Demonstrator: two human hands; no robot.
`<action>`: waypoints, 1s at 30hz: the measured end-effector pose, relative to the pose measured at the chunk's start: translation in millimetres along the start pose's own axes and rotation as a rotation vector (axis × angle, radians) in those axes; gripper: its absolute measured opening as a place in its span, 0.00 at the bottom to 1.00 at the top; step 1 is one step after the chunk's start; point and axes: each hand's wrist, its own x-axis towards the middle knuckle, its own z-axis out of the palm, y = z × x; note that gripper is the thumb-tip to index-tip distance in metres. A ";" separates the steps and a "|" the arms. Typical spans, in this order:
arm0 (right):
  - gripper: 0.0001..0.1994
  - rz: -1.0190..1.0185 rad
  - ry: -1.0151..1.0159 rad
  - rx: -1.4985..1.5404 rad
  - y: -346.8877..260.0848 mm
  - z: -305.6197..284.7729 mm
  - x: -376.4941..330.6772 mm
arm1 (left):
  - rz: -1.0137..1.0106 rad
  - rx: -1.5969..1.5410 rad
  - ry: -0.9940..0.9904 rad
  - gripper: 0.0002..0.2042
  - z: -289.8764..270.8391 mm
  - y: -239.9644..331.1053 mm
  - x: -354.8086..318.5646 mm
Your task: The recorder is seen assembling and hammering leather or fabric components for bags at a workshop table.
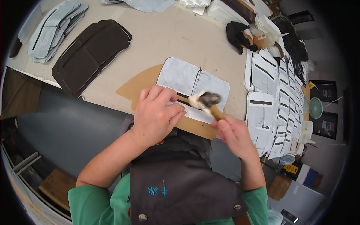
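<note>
My right hand [234, 135] grips the wooden handle of a small hammer [210, 100], blurred by motion. White wrapping covers one end of its dark head, which is over a pale grey fabric panel [176, 75]. The panel has a seam across it and a dark slot near its front edge. My left hand [155, 116] rests on the panel's near left part, its fingers bent and its thumb and forefinger close together at the folded front edge. Beneath the panel is a brown board [198, 127] that juts past the table edge.
A stack of dark brown padded pieces [92, 56] lies left on the table [157, 37]. Farther left are stacked pale panels [56, 30]. Overlapping rows of slotted panels [262, 105] cover the right side. A black cloth [236, 35] sits at the back right.
</note>
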 end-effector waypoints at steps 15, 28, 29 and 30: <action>0.18 -0.053 0.074 -0.124 13.2 10.2 8.7 | 0.006 -0.101 -0.021 0.08 10.0 -7.7 19.3; 0.13 -0.091 0.150 -0.170 -9.2 -0.9 21.4 | 0.009 -0.089 -0.057 0.08 9.9 -9.6 18.8; 0.13 -0.085 0.175 -0.097 -16.1 -6.6 13.8 | 0.000 -0.085 -0.059 0.08 8.5 -9.8 18.6; 0.12 -0.066 0.218 0.034 -20.0 -13.0 2.5 | 0.001 -0.088 -0.062 0.08 7.2 -9.0 20.0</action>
